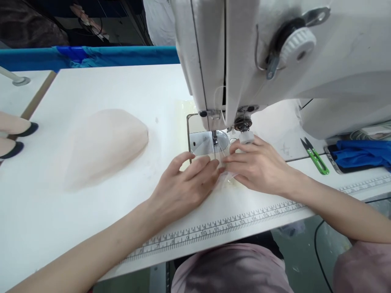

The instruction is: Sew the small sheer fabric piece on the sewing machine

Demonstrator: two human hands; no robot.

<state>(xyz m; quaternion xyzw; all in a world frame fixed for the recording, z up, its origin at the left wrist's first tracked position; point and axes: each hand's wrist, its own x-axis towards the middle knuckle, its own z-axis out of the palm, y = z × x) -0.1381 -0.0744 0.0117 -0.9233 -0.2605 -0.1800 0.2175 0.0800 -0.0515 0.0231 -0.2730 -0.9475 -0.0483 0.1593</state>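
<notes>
A white sewing machine stands over the table, its presser foot lowered near the metal needle plate. Just in front of the foot, my left hand has its fingers bent and pressed on a thin sheer white fabric. My right hand pinches the same fabric from the other side, its fingertips close to those of the left. Much of the fabric is hidden beneath the fingers. To the left lies a pale pink sheer piece, flat on the white tabletop.
Green thread snips lie at the right, beside a phone partly under blue cloth. A printed ruler strip runs along the front edge. Two pale shapes with black ends show at far left. Another person's hand appears beyond the table.
</notes>
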